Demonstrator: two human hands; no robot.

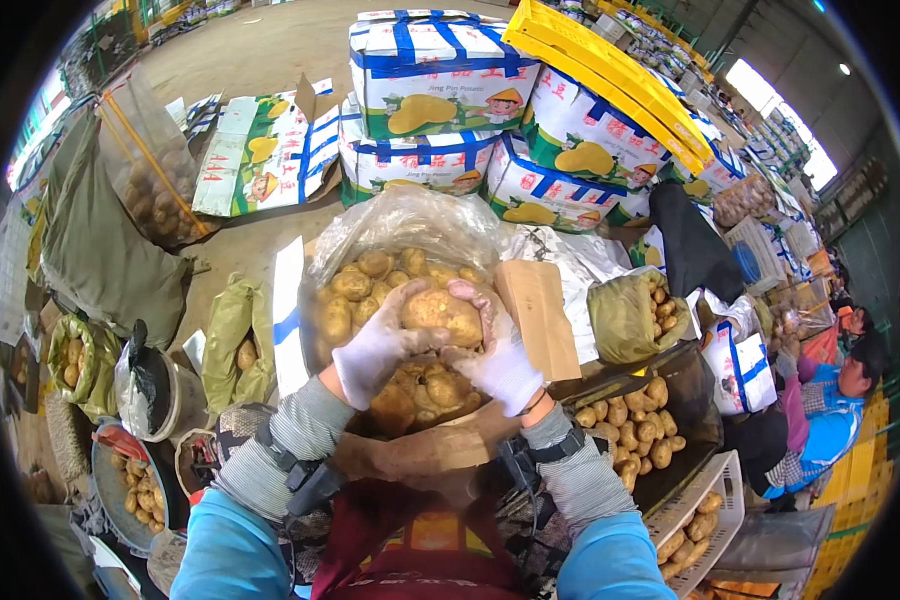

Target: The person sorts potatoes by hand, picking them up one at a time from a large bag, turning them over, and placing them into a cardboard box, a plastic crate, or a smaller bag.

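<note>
A large potato [443, 315] sits between my two gloved hands, over an open carton lined with clear plastic [410, 222]. My left hand [378, 345] is closed on its left side. From the right, my right hand [492, 345] curls around the same potato, fingertips at its upper edge. More potatoes [370, 280] fill the carton behind and beneath my hands. Nearest my body, several darker potatoes [420, 395] lie below my wrists. A brown cardboard flap [537, 315] stands up at the carton's right side.
Printed potato cartons [445, 85] are stacked ahead, with yellow crates [610, 80] on top. Loose potatoes [635, 425] lie in a dark bin at right, near a white crate [680, 510]. Buckets [165, 395] and green sacks [238, 350] stand left. Another person [820, 420] sits far right.
</note>
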